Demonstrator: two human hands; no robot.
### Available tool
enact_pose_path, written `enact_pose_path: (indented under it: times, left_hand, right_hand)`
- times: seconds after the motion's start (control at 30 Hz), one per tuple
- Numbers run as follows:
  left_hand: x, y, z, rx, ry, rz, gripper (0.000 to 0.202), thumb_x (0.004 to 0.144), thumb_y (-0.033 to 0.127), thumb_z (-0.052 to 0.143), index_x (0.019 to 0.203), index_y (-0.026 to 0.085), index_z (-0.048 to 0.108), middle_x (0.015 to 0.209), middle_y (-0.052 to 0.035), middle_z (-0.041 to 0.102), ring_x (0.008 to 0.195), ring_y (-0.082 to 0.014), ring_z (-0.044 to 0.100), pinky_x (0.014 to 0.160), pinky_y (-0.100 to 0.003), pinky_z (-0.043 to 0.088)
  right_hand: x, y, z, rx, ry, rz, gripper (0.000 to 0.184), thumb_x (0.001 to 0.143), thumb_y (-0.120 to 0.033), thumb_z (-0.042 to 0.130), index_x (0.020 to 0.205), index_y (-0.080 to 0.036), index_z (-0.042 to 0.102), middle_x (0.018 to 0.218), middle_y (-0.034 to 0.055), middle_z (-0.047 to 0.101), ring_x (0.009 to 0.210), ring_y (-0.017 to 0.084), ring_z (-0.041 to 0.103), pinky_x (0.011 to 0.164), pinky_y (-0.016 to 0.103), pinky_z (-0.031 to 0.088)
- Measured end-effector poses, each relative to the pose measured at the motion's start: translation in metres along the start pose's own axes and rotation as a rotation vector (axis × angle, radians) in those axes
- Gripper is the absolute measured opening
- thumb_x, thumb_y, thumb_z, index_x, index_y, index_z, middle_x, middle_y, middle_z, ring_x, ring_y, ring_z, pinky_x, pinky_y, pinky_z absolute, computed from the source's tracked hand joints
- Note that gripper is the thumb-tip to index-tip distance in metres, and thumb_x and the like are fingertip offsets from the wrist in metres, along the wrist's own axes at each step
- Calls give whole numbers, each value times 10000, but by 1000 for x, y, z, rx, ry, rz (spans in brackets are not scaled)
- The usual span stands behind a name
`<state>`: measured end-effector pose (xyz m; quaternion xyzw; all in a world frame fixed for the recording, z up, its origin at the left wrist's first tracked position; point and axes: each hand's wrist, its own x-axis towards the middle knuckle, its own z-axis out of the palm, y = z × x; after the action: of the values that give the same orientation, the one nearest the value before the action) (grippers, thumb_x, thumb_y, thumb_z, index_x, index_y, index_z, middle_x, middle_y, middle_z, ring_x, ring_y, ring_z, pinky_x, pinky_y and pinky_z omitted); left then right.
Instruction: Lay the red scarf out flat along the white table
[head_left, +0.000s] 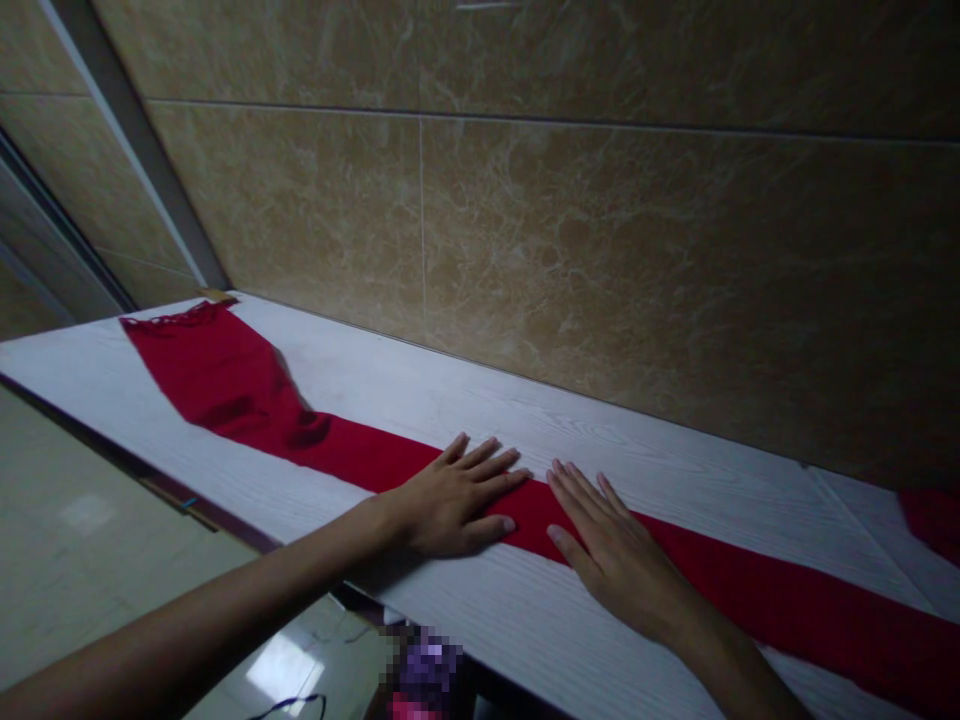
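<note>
A long red garment (247,390) lies stretched out along a white wood-grain table (420,395), from the far left corner to the right edge. My left hand (457,495) lies flat on its narrow middle part, fingers spread and pointing right. Just right of it, my right hand (611,545) presses flat on the same red strip, fingers stretched toward the wall. Neither hand grips anything. The wider end of the garment, with a lace-like trim, rests at the far left.
A beige marble-tiled wall (600,260) rises directly behind the table. More red fabric (934,520) shows at the right edge. The table's front edge runs diagonally over a pale tiled floor (90,540). A blurred purple object (427,665) sits below the table edge.
</note>
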<state>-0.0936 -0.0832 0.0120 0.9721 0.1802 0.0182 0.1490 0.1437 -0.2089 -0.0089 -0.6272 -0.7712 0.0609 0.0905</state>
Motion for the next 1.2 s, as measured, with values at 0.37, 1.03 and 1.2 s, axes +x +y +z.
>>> enact_pose_path:
  times: [0.37, 1.03, 1.2]
  left_hand:
    - [18, 25, 6, -2, 22, -63, 767, 1011, 696, 219, 1625, 236, 242, 1687, -96, 163, 1575, -324, 54, 1247, -620, 15]
    - [14, 20, 11, -31, 43, -36, 839, 916, 827, 306, 1603, 348, 292, 1692, -106, 137, 1562, -399, 22, 1191, -719, -25]
    - [13, 21, 11, -25, 67, -26, 840, 917, 828, 305, 1602, 341, 300, 1688, -113, 170, 1560, -407, 50, 1191, -720, -3]
  right_hand:
    - [7, -4, 7, -74, 14, 81, 677, 1060, -523, 232, 1597, -112, 275, 1658, 99, 189, 1547, 240, 157, 1258, 568, 105]
    - [-59, 70, 2, -152, 44, 246, 714, 1008, -669, 240, 1588, -266, 342, 1649, 46, 279, 1534, 281, 206, 1221, 636, 186]
    - [-63, 69, -4, -161, 58, 275, 716, 1008, -647, 272, 1580, -226, 362, 1645, 82, 279, 1531, 312, 206, 1205, 677, 181]
